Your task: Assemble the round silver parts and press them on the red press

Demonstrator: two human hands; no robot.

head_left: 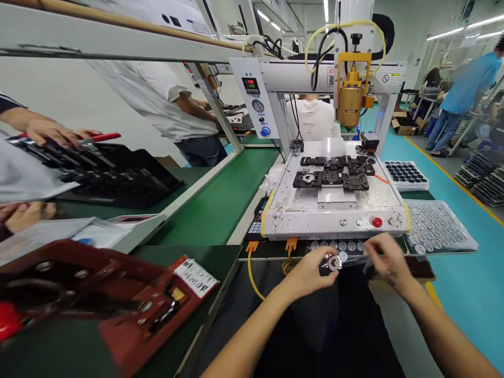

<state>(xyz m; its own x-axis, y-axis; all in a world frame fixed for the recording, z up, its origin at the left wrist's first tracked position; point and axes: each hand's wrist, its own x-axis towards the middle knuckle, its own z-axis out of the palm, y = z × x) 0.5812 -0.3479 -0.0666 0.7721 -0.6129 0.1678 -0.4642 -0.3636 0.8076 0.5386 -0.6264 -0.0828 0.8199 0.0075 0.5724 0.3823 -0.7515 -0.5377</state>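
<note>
My left hand [309, 275] is closed around a small round black-and-silver part [334, 263] with a ring-shaped centre, held up in front of the machine's near edge. To its right, my right hand [388, 262] has its fingers pinched together at the end of a thin clear film [354, 261]. The film stretches toward the round part; whether it is joined to it I cannot tell. Just beyond my hands lies a sheet of round silver discs [350, 245], partly covered by them. My black apron or lap is below.
A white dispensing machine [334, 223] with a gold head [350, 102] and black fixtures [333, 176] stands ahead. Trays of round pieces [439, 226] lie right. A red hand press [157, 315] and green conveyor [224, 194] are left. A co-worker's hand [51, 131] rests on a black rack.
</note>
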